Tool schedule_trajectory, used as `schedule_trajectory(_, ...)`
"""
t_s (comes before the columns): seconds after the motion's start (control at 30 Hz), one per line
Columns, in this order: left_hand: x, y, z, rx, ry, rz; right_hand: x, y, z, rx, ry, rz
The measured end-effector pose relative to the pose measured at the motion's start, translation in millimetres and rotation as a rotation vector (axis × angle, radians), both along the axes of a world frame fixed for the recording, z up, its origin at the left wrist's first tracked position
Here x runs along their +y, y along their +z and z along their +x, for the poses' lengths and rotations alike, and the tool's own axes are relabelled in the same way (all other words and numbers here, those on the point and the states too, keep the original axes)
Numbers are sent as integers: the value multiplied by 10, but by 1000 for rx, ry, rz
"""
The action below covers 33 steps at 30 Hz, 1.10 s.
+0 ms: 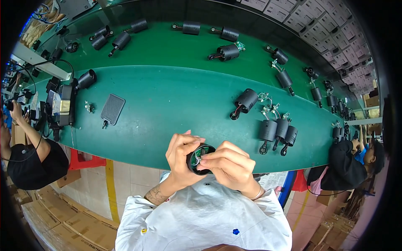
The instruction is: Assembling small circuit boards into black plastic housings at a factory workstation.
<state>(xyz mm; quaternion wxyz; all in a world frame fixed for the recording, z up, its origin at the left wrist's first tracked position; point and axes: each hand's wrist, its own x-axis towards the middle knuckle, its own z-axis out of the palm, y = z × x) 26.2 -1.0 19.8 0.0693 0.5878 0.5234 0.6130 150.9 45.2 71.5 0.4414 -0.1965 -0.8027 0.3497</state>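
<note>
Close to my body, at the table's near edge, my left hand (181, 160) wraps around a black cylindrical housing (191, 164) and tilts its open end up. Inside the opening sits a green circuit board (197, 155) with a pale wire beside it. My right hand (231, 165) pinches at the mouth of the housing, thumb and forefinger over the board. Its fingertips cover whatever they hold. To the right, several black housings (267, 130) lie with boards and wires hanging out of their ends.
A grey textured pad (113, 109) and a small loose board (88, 106) lie left on the green table (167, 113). Beyond them runs a green conveyor belt (167, 50) carrying more housings (228, 52). A black tool fixture (63, 104) stands far left. People work at both sides.
</note>
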Motion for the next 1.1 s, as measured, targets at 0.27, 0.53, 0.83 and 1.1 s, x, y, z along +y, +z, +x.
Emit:
schedule_trajectory(0.27, 20, 3, 0, -11, 59, 89, -37, 80, -43, -36, 1, -86)
schedule_trajectory(0.53, 6, 50, -53, 71, 43, -3, 105, 73, -4, -64, 93, -322)
schedule_trajectory(0.83, -6, 143, -77, 73, 58, -68, -95, -132, -135, 47, -135, -49)
schedule_trajectory(1.1, -10, 89, -166, 128, 24, -82, 39, -112, -106, 73, 0, -248)
